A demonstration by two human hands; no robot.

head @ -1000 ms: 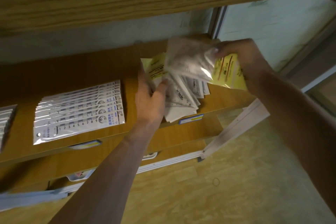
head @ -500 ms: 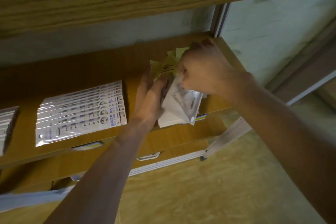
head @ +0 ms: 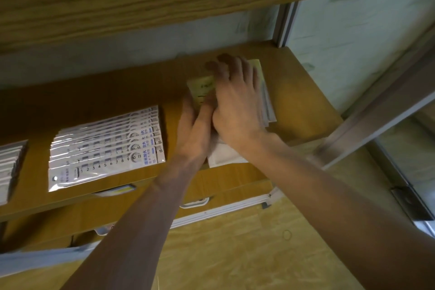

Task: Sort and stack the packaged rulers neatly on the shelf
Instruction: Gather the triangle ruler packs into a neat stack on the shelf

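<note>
Right hand (head: 237,103) presses flat on the packet pile (head: 264,101) near the shelf's (head: 303,106) right end; left hand (head: 196,125) steadies its left edge.

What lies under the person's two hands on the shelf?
A pile of packets, white ones with a yellow one showing, lies under the right hand and left hand. The pile's middle is covered.
</note>
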